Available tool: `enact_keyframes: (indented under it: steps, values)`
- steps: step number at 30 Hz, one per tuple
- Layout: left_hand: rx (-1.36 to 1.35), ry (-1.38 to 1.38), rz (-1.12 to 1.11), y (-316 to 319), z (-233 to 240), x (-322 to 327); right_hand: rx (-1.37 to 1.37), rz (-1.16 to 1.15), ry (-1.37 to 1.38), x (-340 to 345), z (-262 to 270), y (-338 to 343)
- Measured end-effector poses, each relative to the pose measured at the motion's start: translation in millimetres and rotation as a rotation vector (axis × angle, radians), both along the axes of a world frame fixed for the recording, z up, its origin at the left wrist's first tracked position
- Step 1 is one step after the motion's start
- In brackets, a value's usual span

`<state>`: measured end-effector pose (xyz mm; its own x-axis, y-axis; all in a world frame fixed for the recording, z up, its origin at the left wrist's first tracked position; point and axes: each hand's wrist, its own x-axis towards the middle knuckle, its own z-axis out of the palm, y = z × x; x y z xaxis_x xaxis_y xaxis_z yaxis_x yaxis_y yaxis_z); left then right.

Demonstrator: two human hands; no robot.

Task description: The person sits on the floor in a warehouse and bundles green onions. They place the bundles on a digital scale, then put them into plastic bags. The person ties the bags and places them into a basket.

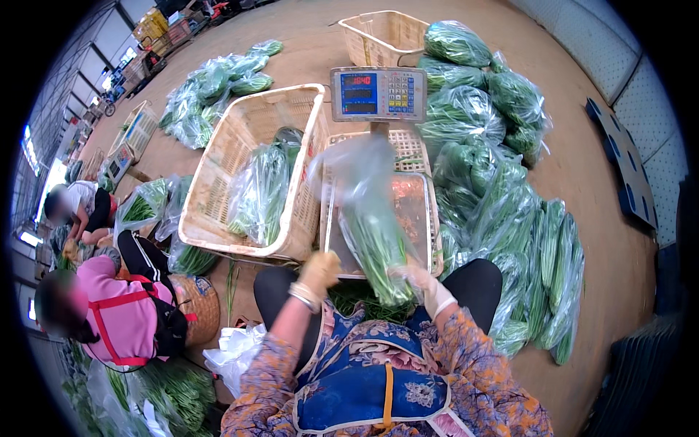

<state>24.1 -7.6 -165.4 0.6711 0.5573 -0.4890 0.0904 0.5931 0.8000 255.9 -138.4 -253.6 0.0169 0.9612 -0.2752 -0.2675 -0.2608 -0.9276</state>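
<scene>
My right hand [419, 279], in a pale glove, grips the near end of a clear plastic bag of long green vegetables [377, 246]. The bag slants over the metal platform of an electronic scale [415, 218], and its loose far end is blurred. My left hand [318, 276], also gloved, is curled and blurred by the platform's near left corner, apart from the bag. Whether anything is inside its fingers is hidden. Beyond the platform stands the scale's display and keypad [379, 94], with red digits lit.
A cream plastic crate [202, 191] with filled bags [262, 191] is left of the scale. Bagged greens [513, 218] are piled to the right; others [207, 93] lie far left. A second crate [363, 43] stands behind. Two people [117, 306] [87, 210] sit at left. White plastic bags [237, 349] lie near my left knee.
</scene>
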Motion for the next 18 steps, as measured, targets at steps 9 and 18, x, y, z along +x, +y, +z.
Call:
enact_keyframes:
  steps: [9,18]
  values:
    - [0.194,0.449,-0.015,-72,-37,62,-0.182,-0.186,0.705,-18,-27,-38]
    - [0.882,0.210,0.246,-47,6,50,0.434,-0.174,0.111,-6,-30,-42]
